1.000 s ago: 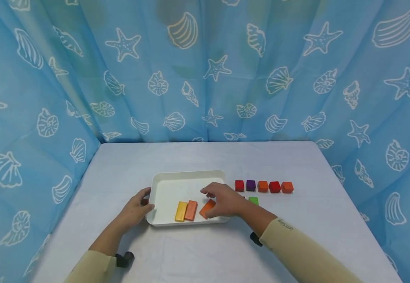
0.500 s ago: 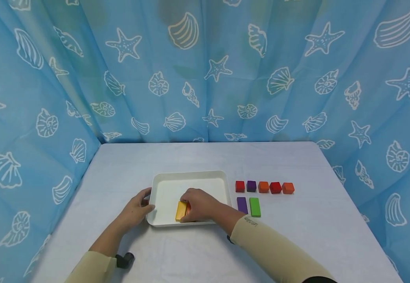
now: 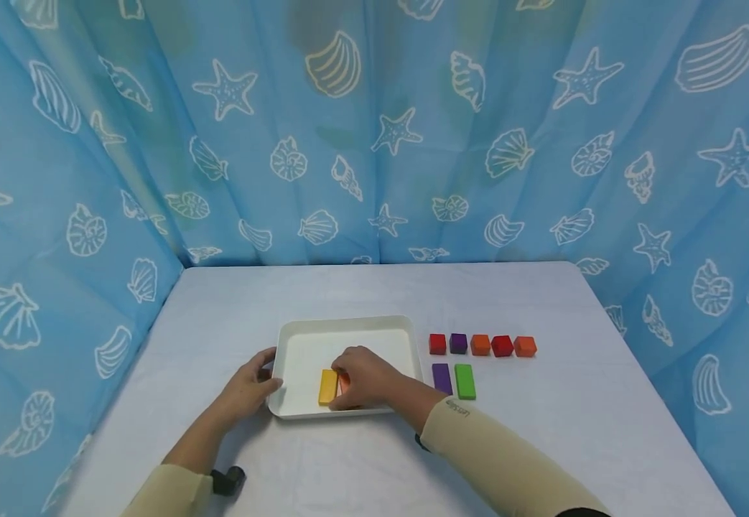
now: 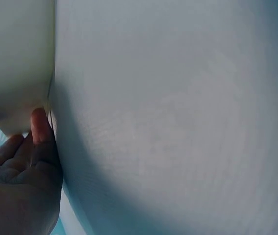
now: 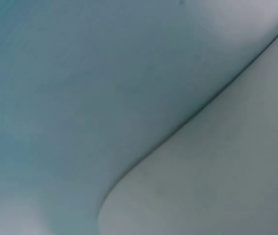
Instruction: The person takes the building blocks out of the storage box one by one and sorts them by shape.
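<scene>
My left hand (image 3: 245, 388) holds the left end of the white tray (image 3: 342, 329), its thumb at the rim and fingers along the outer wall. The left wrist view shows a digit of the left hand (image 4: 24, 181) against that wall. Inside the tray, near its front edge, my right hand (image 3: 366, 377) pinches an orange block (image 3: 344, 383) and covers much of it. A yellow block (image 3: 327, 388) lies directly left of that block. Any other block beneath the right hand is hidden. The right wrist view shows mostly the tray's side (image 5: 202, 181) and the tablecloth.
Right of the tray, a row of small cubes in red (image 3: 437, 345), purple (image 3: 458, 343) and orange (image 3: 480, 345) continues with more cubes (image 3: 513, 346). Below it lie a purple block (image 3: 442, 378) and a green block (image 3: 465, 381). A shell-patterned curtain (image 3: 374, 165) surrounds the white table (image 3: 361, 291).
My right hand has moved left inside the tray, from the tilted orange block on the right to beside the yellow block, and has stayed there. The left hand keeps its place on the tray.
</scene>
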### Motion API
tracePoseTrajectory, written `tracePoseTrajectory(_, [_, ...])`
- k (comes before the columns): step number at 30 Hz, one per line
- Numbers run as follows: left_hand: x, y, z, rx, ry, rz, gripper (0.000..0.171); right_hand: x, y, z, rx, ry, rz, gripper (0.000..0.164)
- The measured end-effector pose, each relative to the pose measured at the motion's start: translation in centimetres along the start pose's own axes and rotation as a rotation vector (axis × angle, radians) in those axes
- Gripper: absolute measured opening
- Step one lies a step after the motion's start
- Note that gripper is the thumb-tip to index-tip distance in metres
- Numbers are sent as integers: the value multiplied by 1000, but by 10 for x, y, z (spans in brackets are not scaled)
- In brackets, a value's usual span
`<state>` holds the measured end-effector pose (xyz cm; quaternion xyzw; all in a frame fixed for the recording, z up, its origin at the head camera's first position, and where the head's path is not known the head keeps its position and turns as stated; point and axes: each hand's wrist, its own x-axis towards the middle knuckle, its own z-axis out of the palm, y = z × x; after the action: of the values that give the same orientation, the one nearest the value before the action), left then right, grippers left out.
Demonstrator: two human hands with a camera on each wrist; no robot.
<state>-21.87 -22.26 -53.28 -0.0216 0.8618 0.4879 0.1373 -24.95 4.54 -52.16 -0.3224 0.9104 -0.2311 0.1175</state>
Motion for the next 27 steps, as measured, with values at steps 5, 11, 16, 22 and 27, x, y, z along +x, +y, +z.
tracePoseTrajectory(5, [-1,0,4,-12,-4,-9,69,0,0,2,36,2,49,57])
tracePoseTrajectory(11, [-2,3,8,1,9,-8,69,-3,0,-3,110,15,159,62])
tracePoseTrajectory(16, [0,6,9,0,12,-9,70,-7,2,-9,165,29,223,65])
tracePoseTrajectory(22, [1,5,6,15,6,8,70,-12,5,-17,189,27,246,68])
tracePoseTrajectory(27, [0,5,2,25,5,-7,71,-16,5,-22,151,23,238,68])
